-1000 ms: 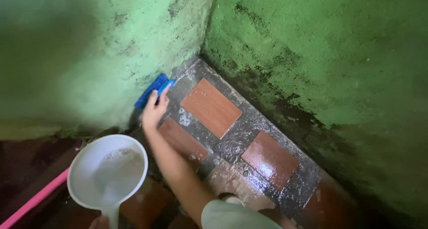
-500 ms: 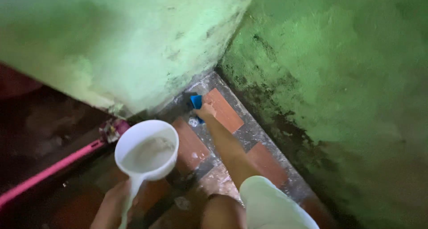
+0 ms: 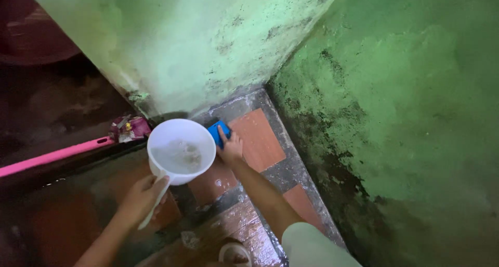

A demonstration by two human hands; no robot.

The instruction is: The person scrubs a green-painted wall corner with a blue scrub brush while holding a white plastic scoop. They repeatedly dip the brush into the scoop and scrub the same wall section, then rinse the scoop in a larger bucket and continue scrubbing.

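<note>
Nearest, the left hand (image 3: 141,194) is gripping the handle of a round white plastic dipper (image 3: 181,150) holding foamy water, while the outstretched right hand (image 3: 230,148) is pressing a blue scrub brush (image 3: 218,132) onto wet tiled floor (image 3: 260,142) beside rough, stained green walls (image 3: 395,106).

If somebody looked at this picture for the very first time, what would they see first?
Probably the round white plastic water dipper in the middle, with foamy water inside, held by its handle in the left hand. Just right of it, the right hand presses a small blue scrub brush against the wet floor of red-brown tiles, right in the corner. All around rise rough green walls with dark stains near the bottom.
</note>
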